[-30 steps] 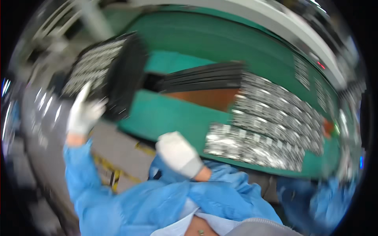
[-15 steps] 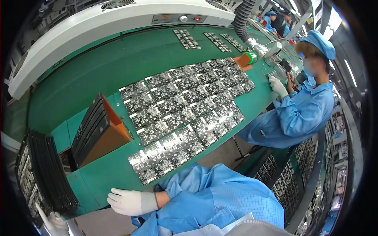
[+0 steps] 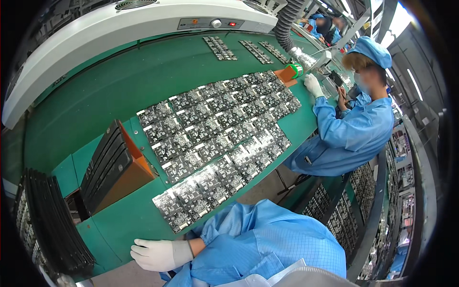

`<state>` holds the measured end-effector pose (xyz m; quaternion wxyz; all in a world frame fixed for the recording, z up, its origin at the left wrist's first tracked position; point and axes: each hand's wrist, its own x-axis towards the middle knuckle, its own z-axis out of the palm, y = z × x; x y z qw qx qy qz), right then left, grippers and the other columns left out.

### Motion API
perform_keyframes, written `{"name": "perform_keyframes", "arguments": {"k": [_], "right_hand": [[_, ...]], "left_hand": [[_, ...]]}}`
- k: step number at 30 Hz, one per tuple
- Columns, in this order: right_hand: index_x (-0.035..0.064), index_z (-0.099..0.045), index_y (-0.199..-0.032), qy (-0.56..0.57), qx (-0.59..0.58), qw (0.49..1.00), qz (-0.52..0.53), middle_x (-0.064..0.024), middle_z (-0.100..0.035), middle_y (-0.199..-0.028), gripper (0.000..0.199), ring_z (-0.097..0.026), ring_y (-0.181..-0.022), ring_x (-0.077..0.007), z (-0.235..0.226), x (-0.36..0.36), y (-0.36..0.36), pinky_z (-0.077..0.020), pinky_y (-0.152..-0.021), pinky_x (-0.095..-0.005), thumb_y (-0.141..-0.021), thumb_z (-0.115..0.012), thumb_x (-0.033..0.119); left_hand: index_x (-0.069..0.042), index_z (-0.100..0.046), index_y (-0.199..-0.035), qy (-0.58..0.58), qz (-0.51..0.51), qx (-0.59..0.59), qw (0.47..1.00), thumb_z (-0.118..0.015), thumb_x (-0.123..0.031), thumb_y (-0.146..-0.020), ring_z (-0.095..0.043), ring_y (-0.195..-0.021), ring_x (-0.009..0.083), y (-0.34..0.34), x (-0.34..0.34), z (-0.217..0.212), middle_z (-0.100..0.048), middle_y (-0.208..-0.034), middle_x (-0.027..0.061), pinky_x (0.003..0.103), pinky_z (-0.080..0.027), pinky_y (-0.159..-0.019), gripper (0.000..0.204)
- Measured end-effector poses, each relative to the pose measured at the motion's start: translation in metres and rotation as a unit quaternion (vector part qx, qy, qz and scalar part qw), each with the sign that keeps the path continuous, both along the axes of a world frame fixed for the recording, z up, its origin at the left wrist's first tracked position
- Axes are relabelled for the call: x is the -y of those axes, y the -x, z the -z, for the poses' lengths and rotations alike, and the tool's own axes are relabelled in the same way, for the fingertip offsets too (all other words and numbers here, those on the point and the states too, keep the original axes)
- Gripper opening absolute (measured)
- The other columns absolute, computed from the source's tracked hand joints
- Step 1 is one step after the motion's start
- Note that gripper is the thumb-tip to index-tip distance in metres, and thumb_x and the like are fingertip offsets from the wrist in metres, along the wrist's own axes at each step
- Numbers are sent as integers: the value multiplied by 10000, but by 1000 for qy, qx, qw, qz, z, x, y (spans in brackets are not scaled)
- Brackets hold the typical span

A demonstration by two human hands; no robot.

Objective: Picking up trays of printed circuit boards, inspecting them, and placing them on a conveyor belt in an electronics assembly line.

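While rows of circuit boards (image 3: 220, 138) lie flat across the long green desk (image 3: 119, 91), one gloved hand (image 3: 158, 254) rests at the desk's near edge, palm down, fingers loosely spread, holding nothing. Which of the wearer's hands it is cannot be told for certain; it appears to be the right, reaching across from a blue smock sleeve (image 3: 248, 239), and the other hand is out of view. Behind the desk runs a long white machine housing (image 3: 119, 28), smooth and curved, with small buttons on its panel. The boards, dark with silvery glinting parts, form a tight diagonal grid from the near left toward the far right, and the layout looks largely complete, with bare green matting left at the near left. A stack of black ribbed trays (image 3: 52, 225) stands at the far left edge, and a second black stack leans in an orange holder (image 3: 126, 177) just left of the boards. At the far right a co-worker in a blue smock and cap (image 3: 354, 129) sits at the desk's end, one white-gloved hand on the surface near a green tape roll (image 3: 297, 70).
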<state>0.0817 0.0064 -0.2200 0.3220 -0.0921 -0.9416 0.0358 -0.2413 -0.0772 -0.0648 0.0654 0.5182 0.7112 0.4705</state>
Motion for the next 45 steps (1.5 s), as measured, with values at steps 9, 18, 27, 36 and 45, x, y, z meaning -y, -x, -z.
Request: {"name": "perform_keyframes", "arguments": {"k": [9, 18, 27, 36, 45], "right_hand": [[-13, -709, -1019, -21, 0, 1000, -3, -205, -647, -1197, 320, -595, -1163, -349, -2, -5, -3, -429, -1113, -525, -869, -569, 232], [-28, -695, -1053, -8, 27, 1000, -8, -220, -638, -1227, 354, -601, -1176, -359, -7, -3, -2, -431, -1132, -510, -869, -546, 236], [-10, -709, -1026, -13, 5, 1000, 2, -214, -643, -1221, 318, -607, -1169, -356, 4, 0, 2, -437, -1127, -516, -865, -560, 221], [-1, -714, -990, -14, -20, 1000, 5, -196, -650, -1156, 287, -598, -1153, -343, 3, -1, 2, -435, -1107, -521, -849, -586, 213], [-11, -706, -979, -23, -20, 1000, 4, -214, -645, -1158, 296, -598, -1149, -353, -3, -3, 0, -438, -1102, -523, -852, -576, 222]], "left_hand": [[-107, -408, -1572, 12, 16, 370, 929, -438, 87, -947, -542, -973, 301, 23, 25, 17, -528, -1095, 229, 468, -460, -926, 656], [-244, -442, -1574, 75, 141, 268, 950, -475, 26, -967, -484, -941, 261, 72, 46, 40, -460, -1007, 87, 402, -385, -841, 665], [-318, -650, -1356, -33, -167, 503, 847, -615, -251, -1027, -490, -910, 217, -25, -7, -11, -499, -832, 32, 384, -376, -824, 338], [-70, -632, -1310, -42, -190, 513, 836, -672, -256, -999, -545, -891, 212, -39, -13, -11, -639, -939, 75, 345, -422, -784, 365], [-2, -537, -1414, -48, -82, 470, 877, -635, -223, -1002, -490, -1094, 295, -9, 5, 3, -567, -1102, 124, 474, -363, -949, 477]]}}
